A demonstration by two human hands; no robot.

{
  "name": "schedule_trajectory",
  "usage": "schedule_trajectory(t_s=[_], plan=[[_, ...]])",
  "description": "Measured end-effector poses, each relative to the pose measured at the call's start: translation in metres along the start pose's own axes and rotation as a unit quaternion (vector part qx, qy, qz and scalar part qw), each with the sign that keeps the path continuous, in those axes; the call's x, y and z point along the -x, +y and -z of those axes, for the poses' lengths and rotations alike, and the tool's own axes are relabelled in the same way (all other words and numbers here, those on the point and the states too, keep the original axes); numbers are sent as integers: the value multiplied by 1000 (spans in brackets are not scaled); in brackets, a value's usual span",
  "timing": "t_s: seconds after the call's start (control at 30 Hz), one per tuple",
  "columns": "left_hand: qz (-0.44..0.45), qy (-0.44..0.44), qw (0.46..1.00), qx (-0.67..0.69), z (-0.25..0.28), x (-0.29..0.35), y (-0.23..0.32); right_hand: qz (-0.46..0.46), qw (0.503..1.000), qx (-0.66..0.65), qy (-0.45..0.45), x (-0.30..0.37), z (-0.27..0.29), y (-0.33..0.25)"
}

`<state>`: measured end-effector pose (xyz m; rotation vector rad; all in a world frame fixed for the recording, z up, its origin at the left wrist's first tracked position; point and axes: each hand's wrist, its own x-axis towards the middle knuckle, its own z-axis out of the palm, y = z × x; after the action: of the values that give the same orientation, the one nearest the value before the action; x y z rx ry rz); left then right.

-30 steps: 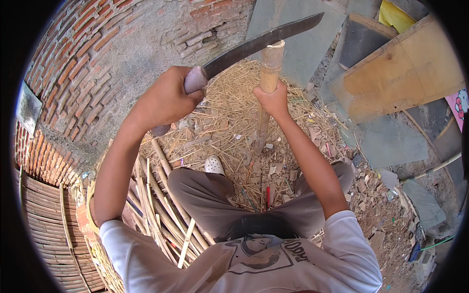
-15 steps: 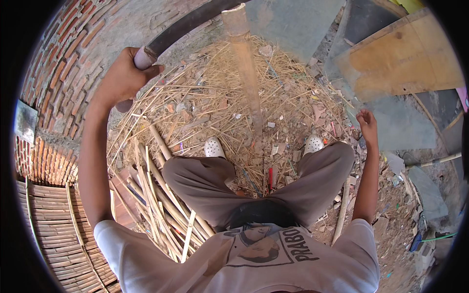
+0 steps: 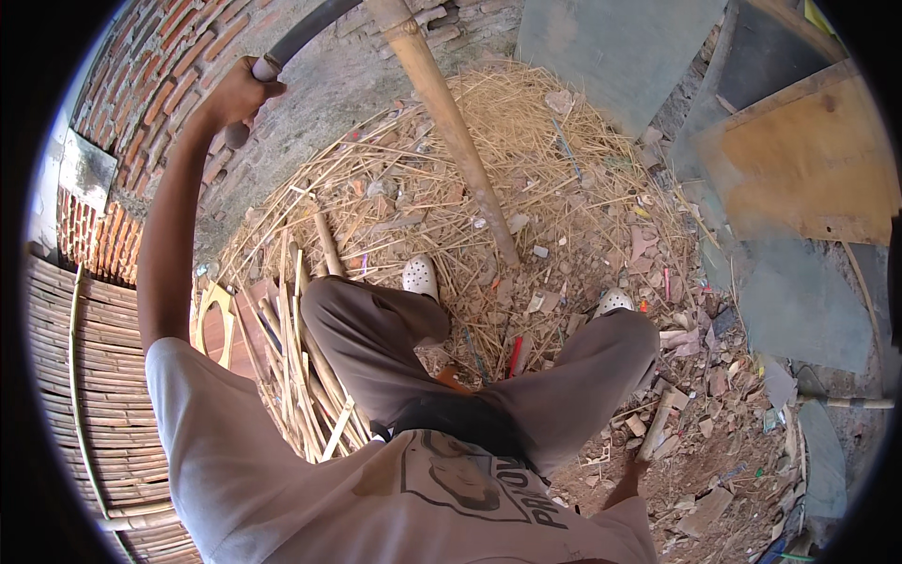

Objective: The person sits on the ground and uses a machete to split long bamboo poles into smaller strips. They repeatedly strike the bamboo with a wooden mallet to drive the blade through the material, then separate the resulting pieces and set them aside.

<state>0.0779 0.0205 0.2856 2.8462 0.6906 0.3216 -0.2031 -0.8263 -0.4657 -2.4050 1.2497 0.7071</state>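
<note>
My left hand (image 3: 240, 97) is raised at the upper left, its fingers wrapped round the handle of a machete (image 3: 315, 26). The dark, broad blade runs up to the right and out of the picture; the rounded handle end shows below my fist. Right of the blade a thick bamboo pole (image 3: 451, 132) stands tilted, its foot on the littered ground before my feet. At the lower right my right hand (image 3: 641, 464) reaches down beside my thigh to the end of a short bamboo piece (image 3: 662, 418). Its fingers are too small and shadowed to make out.
Split bamboo strips (image 3: 305, 367) lie in a pile by my left leg. A brick wall (image 3: 141, 122) and a bamboo slat panel (image 3: 103, 376) stand on the left. Straw and rubble (image 3: 404, 207) cover the ground. Grey sheets (image 3: 803, 301) and a yellowish board (image 3: 799, 155) lie at right.
My right hand has dropped from beside the right knee down to the short bamboo piece. My left hand still holds the machete up. The view has shifted, and the bamboo pole appears more tilted.
</note>
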Motion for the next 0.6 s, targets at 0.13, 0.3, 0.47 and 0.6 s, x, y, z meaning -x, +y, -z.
schedule_trajectory(t_s=[0.13, 0.3, 0.47, 0.6], plan=[[-34, 21, 999, 1, -3, 11, 35, 2, 997, 55, 55, 35, 15, -17], [-21, -24, 999, -24, -1, 17, 59, 298, 944, -143, 23, 74, 73, -70], [-25, -30, 999, -26, 5, 40, 53, 389, 859, -327, -68, 175, 180, -183], [-79, -24, 996, 19, 5, 26, 62, 377, 910, -172, 35, 168, 120, -170]])
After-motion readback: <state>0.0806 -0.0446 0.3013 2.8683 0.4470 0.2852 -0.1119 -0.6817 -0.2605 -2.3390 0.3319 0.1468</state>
